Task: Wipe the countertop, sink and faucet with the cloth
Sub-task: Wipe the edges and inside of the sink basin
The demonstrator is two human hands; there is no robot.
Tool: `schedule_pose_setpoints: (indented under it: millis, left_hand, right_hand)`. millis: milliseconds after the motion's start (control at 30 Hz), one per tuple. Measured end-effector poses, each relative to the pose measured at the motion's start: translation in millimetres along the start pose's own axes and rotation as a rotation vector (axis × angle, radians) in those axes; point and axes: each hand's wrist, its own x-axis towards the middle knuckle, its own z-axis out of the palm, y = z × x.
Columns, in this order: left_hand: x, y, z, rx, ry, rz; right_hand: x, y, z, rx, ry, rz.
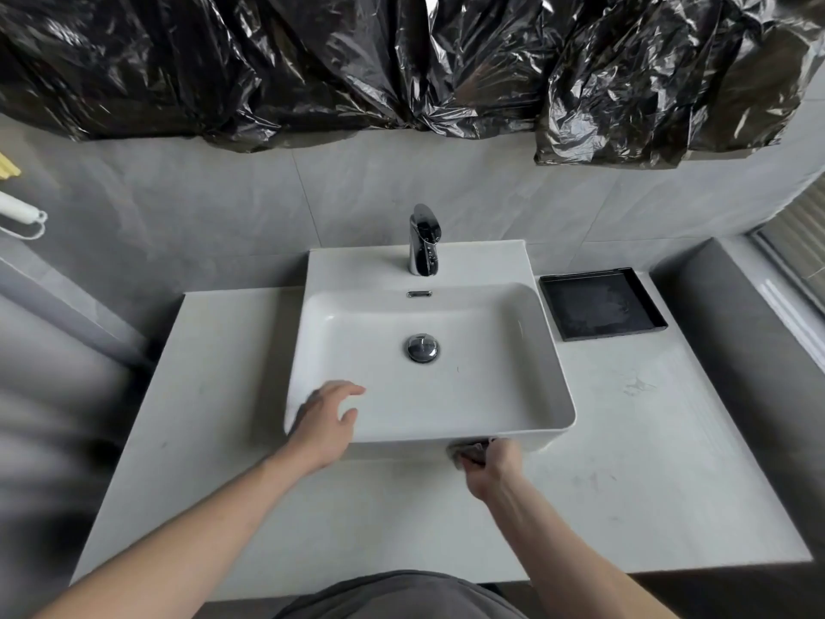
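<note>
A white rectangular sink [513, 350] stands on the pale countertop [625, 462], with a chrome faucet [424, 243] at its back rim and a chrome drain plug [422, 348] in the basin. My right hand [491, 464] grips a dark grey cloth [471, 451] against the sink's front outer wall, just above the countertop. The cloth is mostly hidden by my fingers. My left hand [326, 422] rests over the sink's front left rim, fingers relaxed and spread into the basin, holding nothing.
A black square tray [602, 303] lies on the countertop right of the sink. Black plastic sheeting [402, 60] covers the wall above. A grey ledge [736, 350] borders the counter's right side. A smudge [638, 386] marks the right countertop.
</note>
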Motion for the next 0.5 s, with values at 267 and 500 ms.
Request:
schedule_pose_setpoints:
  millis: [267, 500]
  left_hand:
    - [-0.7, -46.3, -39.6, -0.003, -0.021, -0.387]
    - [1.1, -51.3, -39.9, -0.05, -0.086, -0.39]
  right_hand:
    - [-66.5, 90.0, 85.6, -0.109, -0.296, 0.154]
    - [-52.0, 44.1, 43.1, -0.092, -0.187, 0.007]
